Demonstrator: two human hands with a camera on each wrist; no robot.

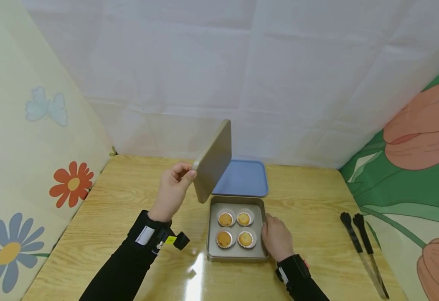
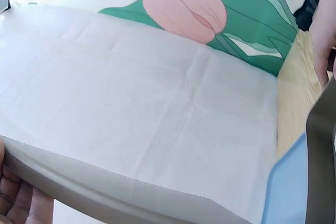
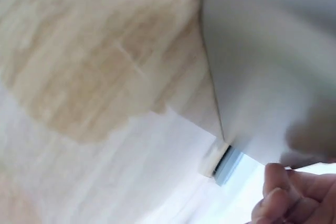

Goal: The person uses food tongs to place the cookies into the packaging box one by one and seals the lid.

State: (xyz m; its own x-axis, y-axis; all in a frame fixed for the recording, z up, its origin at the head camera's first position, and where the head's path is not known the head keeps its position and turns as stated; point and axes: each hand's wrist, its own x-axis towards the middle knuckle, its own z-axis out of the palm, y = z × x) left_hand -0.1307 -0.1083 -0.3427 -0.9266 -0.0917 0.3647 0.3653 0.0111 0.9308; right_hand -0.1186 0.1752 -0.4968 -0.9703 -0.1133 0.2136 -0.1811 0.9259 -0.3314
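My left hand [image 1: 171, 190] pinches one edge of a flat gold-grey metal lid [image 1: 216, 165] between thumb and fingers. Raised and steeply tilted, the lid hangs above the back left of a square metal baking tin [image 1: 238, 256]. Inside the tin sit several small muffins [image 1: 224, 219] in white paper cups. At the tin's right wall is my right hand [image 1: 278, 238], gripping the side near the rim. The right wrist view has its curled fingers [image 3: 283, 198] close against the tin's smooth outer wall [image 3: 262, 87].
A blue tray [image 1: 247, 177] lies behind the tin, partly hidden by the lid. Black-tipped metal tongs [image 1: 366, 251] lie at the table's right side. White cloth [image 1: 219, 75] hangs behind the wooden table [image 1: 305, 200], with printed flower panels [image 1: 12, 167] at both sides.
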